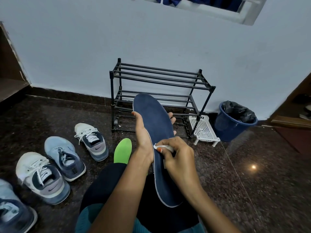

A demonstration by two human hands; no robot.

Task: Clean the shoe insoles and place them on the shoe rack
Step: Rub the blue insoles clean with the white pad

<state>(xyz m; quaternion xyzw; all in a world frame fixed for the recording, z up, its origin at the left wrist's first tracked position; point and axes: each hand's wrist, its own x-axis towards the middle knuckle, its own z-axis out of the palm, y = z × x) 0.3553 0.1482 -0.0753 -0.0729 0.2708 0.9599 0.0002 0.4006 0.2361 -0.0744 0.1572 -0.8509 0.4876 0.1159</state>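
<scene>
A long dark blue insole (154,125) with a pale edge stands nearly upright in front of me. My left hand (143,137) grips it from behind around its middle, thumb on the left edge and fingertips showing on the right. My right hand (176,158) pinches a small white wipe (164,147) against the insole's face. A green insole (122,151) lies on the floor beside my knee. The black shoe rack (159,78) stands against the wall beyond, its shelves bare.
Several sneakers (91,142) lie on the dark speckled floor at left. A small white plastic stand (203,130) and a blue bin (234,121) with a black liner sit right of the rack. Wooden furniture edges both sides.
</scene>
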